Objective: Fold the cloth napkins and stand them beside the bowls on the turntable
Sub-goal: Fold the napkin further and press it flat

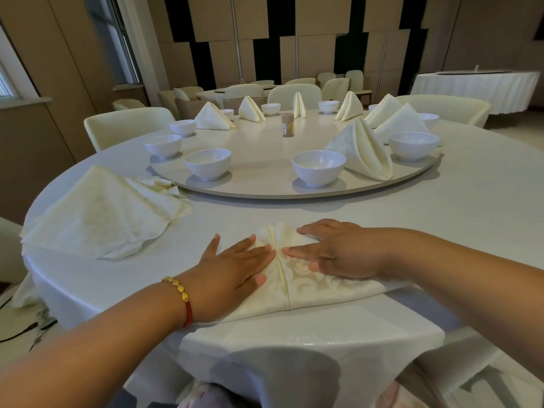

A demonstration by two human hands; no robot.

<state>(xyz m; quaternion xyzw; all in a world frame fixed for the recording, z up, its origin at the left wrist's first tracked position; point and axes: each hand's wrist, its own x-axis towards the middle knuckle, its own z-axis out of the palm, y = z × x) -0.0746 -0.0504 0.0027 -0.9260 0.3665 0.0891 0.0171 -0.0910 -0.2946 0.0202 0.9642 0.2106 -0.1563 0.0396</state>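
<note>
Head view: left hand [235,263] and right hand [332,251] partly hide the napkin [309,287].

- No text, label, brand, number or sign can be read anywhere in the head view.
- The small brown cylindrical holder [288,124] at the middle of the turntable [265,187] carries a pale label low on its side, but the marks on it are too small and blurred to make out.
</note>
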